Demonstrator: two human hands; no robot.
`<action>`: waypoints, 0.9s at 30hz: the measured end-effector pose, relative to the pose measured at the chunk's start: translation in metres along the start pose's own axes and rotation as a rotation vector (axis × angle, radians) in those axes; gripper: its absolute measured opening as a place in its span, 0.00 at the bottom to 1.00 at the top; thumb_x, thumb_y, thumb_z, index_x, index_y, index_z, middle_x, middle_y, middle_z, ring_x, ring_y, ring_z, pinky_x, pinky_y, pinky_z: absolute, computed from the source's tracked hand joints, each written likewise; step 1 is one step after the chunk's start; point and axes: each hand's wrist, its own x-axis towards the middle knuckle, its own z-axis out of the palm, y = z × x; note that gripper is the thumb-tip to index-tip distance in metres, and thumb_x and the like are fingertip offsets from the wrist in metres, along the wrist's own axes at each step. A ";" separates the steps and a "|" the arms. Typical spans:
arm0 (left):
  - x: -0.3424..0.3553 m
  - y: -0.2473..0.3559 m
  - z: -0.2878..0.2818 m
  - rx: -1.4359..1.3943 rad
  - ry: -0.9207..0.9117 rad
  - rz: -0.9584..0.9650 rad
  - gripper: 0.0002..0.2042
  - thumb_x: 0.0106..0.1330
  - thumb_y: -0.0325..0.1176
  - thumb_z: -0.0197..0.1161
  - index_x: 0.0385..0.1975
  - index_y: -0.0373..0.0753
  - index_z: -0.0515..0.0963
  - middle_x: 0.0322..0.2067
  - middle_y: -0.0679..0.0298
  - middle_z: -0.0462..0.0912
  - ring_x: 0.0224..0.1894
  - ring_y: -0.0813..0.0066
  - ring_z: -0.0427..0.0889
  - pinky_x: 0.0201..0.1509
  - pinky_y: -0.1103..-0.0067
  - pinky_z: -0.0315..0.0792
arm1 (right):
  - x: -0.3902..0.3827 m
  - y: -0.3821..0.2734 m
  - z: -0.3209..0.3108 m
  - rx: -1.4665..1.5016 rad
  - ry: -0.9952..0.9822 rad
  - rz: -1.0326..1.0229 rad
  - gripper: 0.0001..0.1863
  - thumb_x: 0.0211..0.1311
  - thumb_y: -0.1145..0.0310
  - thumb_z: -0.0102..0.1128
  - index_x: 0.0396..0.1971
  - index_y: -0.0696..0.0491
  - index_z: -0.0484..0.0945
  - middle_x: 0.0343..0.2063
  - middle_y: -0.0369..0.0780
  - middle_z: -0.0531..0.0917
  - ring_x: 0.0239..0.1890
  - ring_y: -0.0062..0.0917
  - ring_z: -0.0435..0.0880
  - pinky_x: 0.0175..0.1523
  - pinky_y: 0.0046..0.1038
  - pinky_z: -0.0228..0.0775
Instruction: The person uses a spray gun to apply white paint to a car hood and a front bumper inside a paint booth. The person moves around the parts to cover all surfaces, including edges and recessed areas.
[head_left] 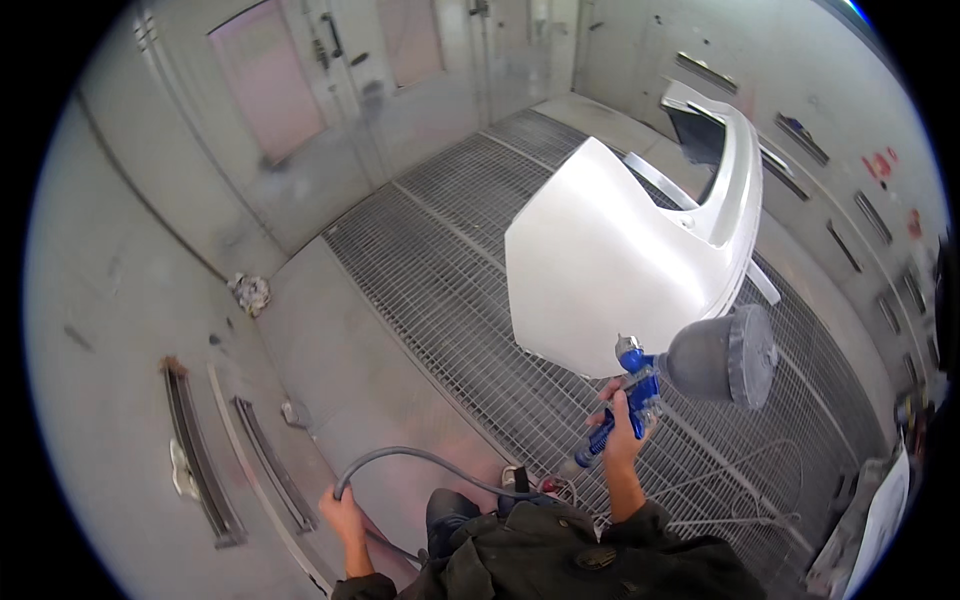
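Note:
My right hand [622,445] is closed around the handle of a blue spray gun [642,388]. A grey, cloudy paint cup [708,358] is fixed to the gun and leans over to the right. Beyond the gun's nozzle stands a glossy white car bumper [610,255], its curved far end reaching to the back right. The gun overlaps the bumper's near edge in the picture, so I cannot tell the gap between them. Off to the left, my left hand [343,515] grips a grey hose [405,452] that arcs back towards my body.
Metal floor grating [450,300] runs under the bumper, whose support shows a pale bar [765,282]. A thin line [790,470] lies looped on the grating at right. Crumpled material [250,294] sits by the left wall. White sheeting [880,525] hangs at the lower right.

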 end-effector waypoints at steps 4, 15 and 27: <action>0.103 0.087 0.037 0.030 -0.199 0.459 0.11 0.51 0.31 0.63 0.15 0.33 0.70 0.13 0.55 0.69 0.20 0.54 0.66 0.29 0.64 0.61 | -0.027 -0.002 -0.005 0.002 0.133 -0.009 0.11 0.62 0.74 0.57 0.43 0.60 0.73 0.36 0.40 0.78 0.34 0.22 0.78 0.22 0.24 0.77; 0.255 0.287 0.099 -0.580 -0.453 1.577 0.16 0.44 0.23 0.69 0.09 0.41 0.64 0.08 0.65 0.58 0.08 0.69 0.57 0.14 0.74 0.50 | -0.145 0.043 0.068 0.004 0.825 -0.116 0.12 0.69 0.63 0.49 0.43 0.56 0.73 0.31 0.38 0.76 0.26 0.17 0.76 0.19 0.18 0.70; 0.279 0.113 0.202 -0.311 -0.870 1.259 0.16 0.48 0.27 0.69 0.11 0.40 0.65 0.10 0.57 0.66 0.13 0.55 0.68 0.17 0.69 0.60 | -0.214 0.046 0.083 -0.191 0.786 -0.248 0.24 0.69 0.49 0.45 0.45 0.57 0.67 0.37 0.39 0.72 0.28 0.18 0.75 0.15 0.17 0.69</action>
